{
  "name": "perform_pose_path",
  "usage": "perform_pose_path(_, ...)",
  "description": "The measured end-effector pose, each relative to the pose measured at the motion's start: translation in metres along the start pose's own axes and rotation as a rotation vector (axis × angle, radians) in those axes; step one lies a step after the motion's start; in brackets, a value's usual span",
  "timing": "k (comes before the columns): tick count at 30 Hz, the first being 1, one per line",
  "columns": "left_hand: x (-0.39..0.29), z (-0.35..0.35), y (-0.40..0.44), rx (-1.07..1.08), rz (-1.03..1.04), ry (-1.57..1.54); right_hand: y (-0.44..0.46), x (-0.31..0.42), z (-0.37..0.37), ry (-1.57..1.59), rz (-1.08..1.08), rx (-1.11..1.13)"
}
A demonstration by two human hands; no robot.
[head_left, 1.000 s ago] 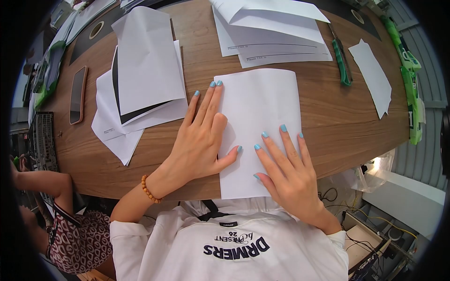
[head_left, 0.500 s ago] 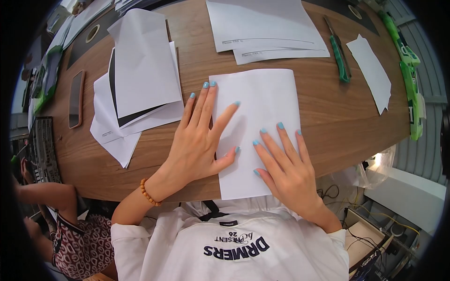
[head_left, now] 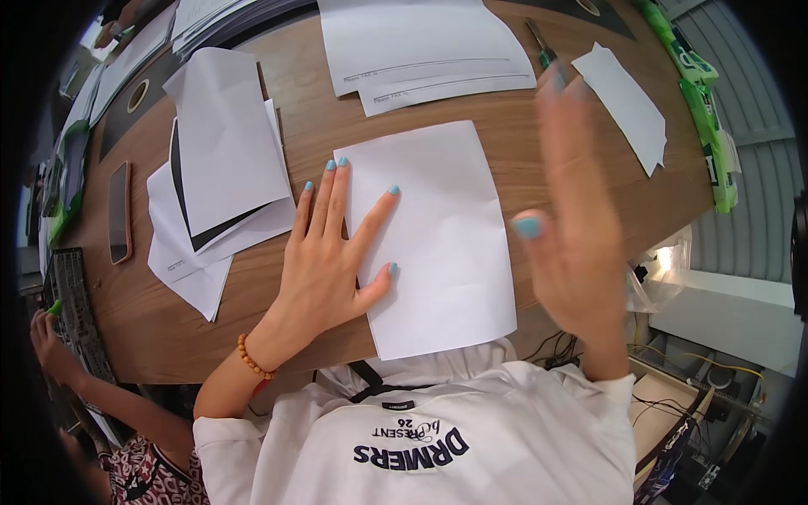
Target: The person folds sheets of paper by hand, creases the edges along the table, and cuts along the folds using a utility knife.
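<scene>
A white sheet of paper (head_left: 438,244), apparently folded, lies on the table in front of me. My left hand (head_left: 324,261) is spread flat along its left edge, fingers apart. To the right of the paper, my right hand (head_left: 581,210) is lifted and blurred by motion, with fingers stretched forward and thumb held apart. Its fingertips cover most of a slim green-handled tool (head_left: 547,57), whose dark narrow end still shows. No hold on that tool is visible.
Printed sheets (head_left: 429,50) lie at the back, and a torn paper piece (head_left: 627,109) at the right. Stacked papers (head_left: 227,151) and a phone (head_left: 121,210) are at left. Green packages (head_left: 703,126) line the right edge. Another person's hand (head_left: 55,349) is near a keyboard (head_left: 80,311).
My right hand has left the paper and moved forward and right, over the green-handled tool. The left hand stays on the paper. The view has shifted, and the other person's arm has moved.
</scene>
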State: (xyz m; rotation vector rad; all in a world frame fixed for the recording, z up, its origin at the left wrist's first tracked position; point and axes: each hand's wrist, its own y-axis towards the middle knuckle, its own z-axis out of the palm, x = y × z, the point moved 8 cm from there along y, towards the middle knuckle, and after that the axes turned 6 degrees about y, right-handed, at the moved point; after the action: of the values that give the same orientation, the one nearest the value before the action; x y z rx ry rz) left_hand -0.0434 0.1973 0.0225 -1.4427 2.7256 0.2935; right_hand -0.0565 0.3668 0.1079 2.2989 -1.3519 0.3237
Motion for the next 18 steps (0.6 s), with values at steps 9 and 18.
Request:
perform_pose_path(9,0.0,0.003,0.0,0.009,-0.004,0.01,0.083,0.014,0.003,1.544,-0.396,-0.439)
perform_pose_path(18,-0.001,0.002,0.0,0.025,-0.004,0.016,0.084,-0.065,0.05,1.111,0.205,-0.322)
